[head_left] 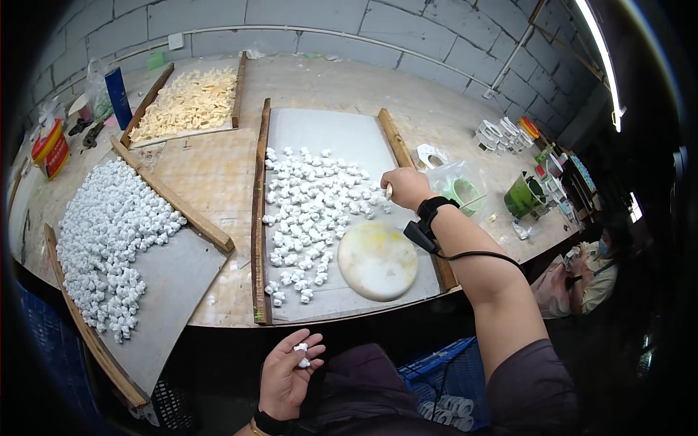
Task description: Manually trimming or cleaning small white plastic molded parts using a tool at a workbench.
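Low in front of me, my left hand (286, 378) is palm up, its fingers curled round one small white knobbly piece (302, 354). My right hand (408, 187) reaches over the right side of the middle board (327, 129), closed round a thin stick with a pale end (389, 191); the rest of the stick is hidden in the fist. Many similar white pieces (313, 196) lie spread on this board, left of that hand. Nearer to me, a round whitish disc with yellow stains (378, 261) lies flat at the board's front right.
Wooden strips (260, 218) edge the boards. A left board (174, 291), heaped with white pieces, overhangs the table front. Behind lie cream pieces (189, 98). To the right stand a light green cup (465, 195) and a dark green container (522, 196). Another person (592, 272) sits far right.
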Action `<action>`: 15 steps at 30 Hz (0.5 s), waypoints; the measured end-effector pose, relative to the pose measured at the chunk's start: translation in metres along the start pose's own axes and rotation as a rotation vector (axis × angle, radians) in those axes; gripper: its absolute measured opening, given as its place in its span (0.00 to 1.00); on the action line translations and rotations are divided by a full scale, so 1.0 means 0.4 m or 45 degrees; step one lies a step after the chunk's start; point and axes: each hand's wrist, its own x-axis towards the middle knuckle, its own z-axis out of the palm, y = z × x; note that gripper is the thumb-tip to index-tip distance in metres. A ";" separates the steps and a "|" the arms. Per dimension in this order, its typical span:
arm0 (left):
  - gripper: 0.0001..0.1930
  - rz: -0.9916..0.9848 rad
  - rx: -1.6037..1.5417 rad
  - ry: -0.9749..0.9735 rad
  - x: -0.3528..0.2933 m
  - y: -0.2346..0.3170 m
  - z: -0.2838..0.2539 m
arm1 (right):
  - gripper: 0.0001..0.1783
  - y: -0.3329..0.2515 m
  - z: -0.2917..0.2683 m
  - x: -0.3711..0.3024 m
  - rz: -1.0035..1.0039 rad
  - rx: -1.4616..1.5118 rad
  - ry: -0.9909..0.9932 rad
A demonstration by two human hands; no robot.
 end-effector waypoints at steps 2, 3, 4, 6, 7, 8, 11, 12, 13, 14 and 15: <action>0.16 -0.005 0.002 -0.008 0.005 -0.001 -0.002 | 0.12 0.009 0.018 0.001 0.016 -0.055 -0.026; 0.16 -0.006 0.013 -0.005 0.003 0.000 -0.005 | 0.12 0.005 0.028 0.005 0.026 -0.061 -0.042; 0.16 -0.007 0.021 -0.003 0.001 0.001 -0.007 | 0.12 0.000 0.032 0.009 0.035 -0.069 -0.058; 0.15 0.023 -0.012 -0.074 -0.001 0.003 -0.012 | 0.13 -0.019 0.035 0.018 0.004 -0.099 -0.013; 0.15 0.044 -0.033 -0.094 -0.003 0.006 -0.015 | 0.13 -0.018 0.025 0.030 -0.019 -0.123 0.019; 0.16 0.094 -0.006 -0.113 -0.005 0.009 -0.013 | 0.13 -0.030 0.039 0.041 -0.061 -0.118 0.029; 0.14 0.079 -0.035 -0.182 0.004 0.019 -0.003 | 0.14 -0.015 0.011 -0.005 -0.121 0.001 0.293; 0.13 0.092 -0.042 -0.203 0.002 0.022 0.007 | 0.10 -0.012 -0.015 -0.028 -0.182 0.076 0.381; 0.13 0.099 -0.044 -0.241 0.001 0.022 0.009 | 0.07 -0.037 -0.056 -0.059 -0.223 0.156 0.407; 0.14 0.106 -0.046 -0.302 0.001 0.022 0.008 | 0.08 -0.061 -0.090 -0.090 -0.259 0.224 0.441; 0.15 0.101 -0.057 -0.292 -0.002 0.020 0.008 | 0.07 -0.086 -0.114 -0.118 -0.341 0.310 0.464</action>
